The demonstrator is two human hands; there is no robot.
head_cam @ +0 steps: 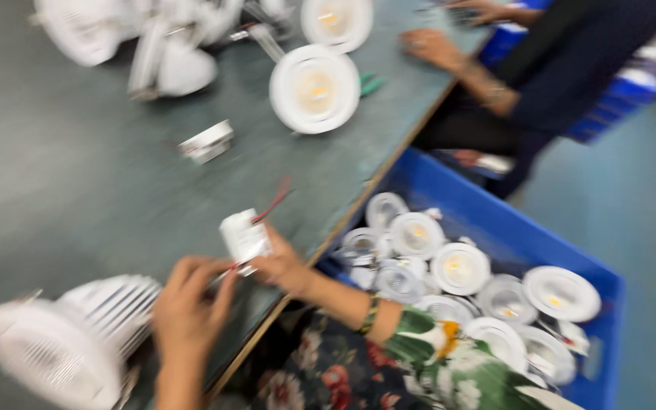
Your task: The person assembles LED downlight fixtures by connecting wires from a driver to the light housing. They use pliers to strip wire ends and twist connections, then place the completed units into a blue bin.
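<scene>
The picture is blurred. My right hand holds a small white rectangular driver box just above the grey-green table; a red wire rises from the box. My left hand is curled just left of it, fingers at a thin wire under the box. This hand rests against a large white finned downlight lying on its side at the near left. Whether the left fingers pinch the wire cannot be told.
A blue crate beside the table holds several round white downlights. On the table lie a face-up round downlight, another small white box and a pile of white lamps. A co-worker's hand rests on the far edge.
</scene>
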